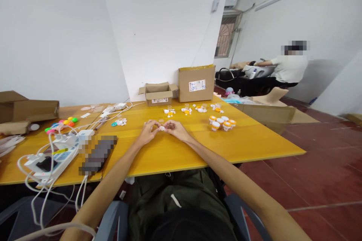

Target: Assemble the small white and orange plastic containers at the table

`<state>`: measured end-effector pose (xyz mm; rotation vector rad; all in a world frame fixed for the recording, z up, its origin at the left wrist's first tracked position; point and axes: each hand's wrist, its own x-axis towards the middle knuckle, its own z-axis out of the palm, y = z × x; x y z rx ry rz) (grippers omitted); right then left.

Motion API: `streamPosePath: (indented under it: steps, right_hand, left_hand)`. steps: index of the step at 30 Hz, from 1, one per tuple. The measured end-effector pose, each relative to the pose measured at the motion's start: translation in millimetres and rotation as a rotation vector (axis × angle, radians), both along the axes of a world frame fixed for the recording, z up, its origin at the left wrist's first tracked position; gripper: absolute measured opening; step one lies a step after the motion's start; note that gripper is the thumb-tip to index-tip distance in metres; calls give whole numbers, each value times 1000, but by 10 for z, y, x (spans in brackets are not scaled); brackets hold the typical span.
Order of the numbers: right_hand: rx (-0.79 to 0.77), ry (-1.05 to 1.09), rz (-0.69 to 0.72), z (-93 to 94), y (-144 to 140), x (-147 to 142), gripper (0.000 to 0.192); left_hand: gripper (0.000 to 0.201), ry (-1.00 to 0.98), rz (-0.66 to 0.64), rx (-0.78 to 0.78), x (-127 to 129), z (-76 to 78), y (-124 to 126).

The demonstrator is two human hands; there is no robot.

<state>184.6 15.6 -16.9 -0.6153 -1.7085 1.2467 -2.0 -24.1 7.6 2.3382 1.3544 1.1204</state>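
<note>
Both my hands meet at table centre, fingertips pinched together on one small white round plastic piece (162,128) that looks like a cap or insert; too small to tell which. My left hand (148,131) closes on it from the left, my right hand (175,128) from the right, thumbs and forefingers touching the piece and nearly touching each other. The piece sits just above the yellow wooden tabletop (181,150), hands resting low on it.

Progress, as I judge it: a cluster of small clear vials with orange and white caps (222,122) stands to my right, capped and grouped, so those look finished. Further back, a row of loose sets of small white and orange parts with clear cups (186,110) lies spread in separate little piles, uncapped, so those look still to do. I'd say several are done and about as many remain, with the piece in my fingers mid-assembly.

Left of my hands, a small pile of white round bits beside a teal ring (120,122). Behind the piles, a small open brown cardboard box (158,94) and a taller closed brown cardboard box with a white label (196,83) stand against the wall. Far left: coloured plastic balls (68,121), a white power strip with white cables (55,156), a blurred dark flat object (97,155), and more brown cardboard boxes (25,110). Another person in a white shirt (288,68) sits well apart at the back right, not at my table.
</note>
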Motion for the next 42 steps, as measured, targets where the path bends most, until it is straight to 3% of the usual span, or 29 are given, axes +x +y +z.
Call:
streamPosePath:
  steps: [15,25,42]
  right_hand:
    - [-28,25,-30,-18,43,4,28]
    - [-40,46,-26,12,18,8,24]
    - [-27,31,-16,21,7,8,29]
  left_hand:
    - [22,-14,-59,19,-28,-44,46]
    - [13,-63,-37,8,-26,-43,34]
    - [19,-167,-38,-122,-26,-54,53]
